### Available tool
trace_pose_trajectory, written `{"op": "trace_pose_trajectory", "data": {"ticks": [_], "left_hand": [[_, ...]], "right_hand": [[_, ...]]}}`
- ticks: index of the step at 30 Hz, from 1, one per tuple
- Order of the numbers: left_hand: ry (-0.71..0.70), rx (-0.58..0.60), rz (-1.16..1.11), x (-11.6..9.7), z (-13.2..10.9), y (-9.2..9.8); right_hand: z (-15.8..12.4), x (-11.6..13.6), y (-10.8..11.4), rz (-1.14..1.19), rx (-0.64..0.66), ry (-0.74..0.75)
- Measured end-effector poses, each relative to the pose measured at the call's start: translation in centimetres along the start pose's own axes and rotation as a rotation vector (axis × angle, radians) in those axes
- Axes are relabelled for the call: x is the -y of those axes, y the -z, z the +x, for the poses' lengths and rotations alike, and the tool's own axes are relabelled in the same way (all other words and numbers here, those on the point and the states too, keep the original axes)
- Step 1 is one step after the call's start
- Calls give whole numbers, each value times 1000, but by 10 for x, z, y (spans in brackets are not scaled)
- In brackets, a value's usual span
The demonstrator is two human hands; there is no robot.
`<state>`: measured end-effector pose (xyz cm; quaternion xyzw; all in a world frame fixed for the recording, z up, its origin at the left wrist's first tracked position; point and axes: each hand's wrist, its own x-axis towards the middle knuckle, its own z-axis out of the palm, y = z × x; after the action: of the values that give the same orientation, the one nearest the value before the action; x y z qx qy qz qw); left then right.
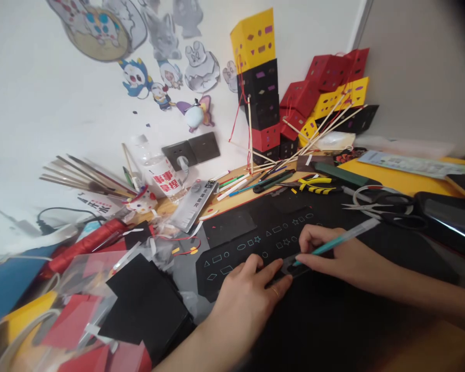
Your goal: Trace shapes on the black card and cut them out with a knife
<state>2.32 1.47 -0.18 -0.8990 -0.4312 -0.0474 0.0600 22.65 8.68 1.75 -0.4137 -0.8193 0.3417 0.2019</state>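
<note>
My right hand (pixel 335 258) pinches a teal pen (pixel 343 236), its tip down at a small clear plastic template (pixel 288 264). With fingers spread, my left hand (pixel 246 294) lies on the template and presses it against black card (pixel 238 258). Rows of small light-coloured outlines run across the card: triangles, rectangles, circles, stars, ovals and a diamond. Part of the template is hidden under my fingers, and the pen tip is hard to make out.
Scissors (pixel 387 206), yellow-handled pliers (pixel 318 185) and a phone-like dark device (pixel 449 214) lie right. Behind stand a water bottle (pixel 166 178), sticks and stacked paper lanterns (pixel 258 88). Black sheets (pixel 147 305) and red paper scraps (pixel 72 320) crowd the left.
</note>
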Motion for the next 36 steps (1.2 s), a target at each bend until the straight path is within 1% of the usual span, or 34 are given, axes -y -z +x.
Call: {"op": "trace_pose_trajectory", "data": {"ticks": [4,6,14,17,21,23,27,30,32,34,36], "left_hand": [[5,19,-11,1,-1,0],[4,22,-15,2,-1,0],[-11,41,-31,3,-1,-1],[-17,60,-44,3,-2,-2],[-15,76,-50,3,-1,-1],[-11,85,-47,3,-1,0],[-18,103,-40,3,0,1],[-20,104,-39,3,0,0],[-15,94,-43,3,-1,-1],[-18,83,-47,2,-2,-2],[-22,79,-45,2,-2,-2]], "right_hand": [[2,-1,-4,-55,72,11],[2,-2,-5,-77,86,9],[2,-3,-5,-89,93,28],[4,-4,-3,-115,82,21],[7,-2,2,-163,79,56],[8,1,5,-173,106,60],[13,9,9,-213,210,54],[21,14,8,-222,263,87],[27,15,7,-193,292,77],[32,15,6,-162,310,43],[33,15,6,-144,295,25]]}}
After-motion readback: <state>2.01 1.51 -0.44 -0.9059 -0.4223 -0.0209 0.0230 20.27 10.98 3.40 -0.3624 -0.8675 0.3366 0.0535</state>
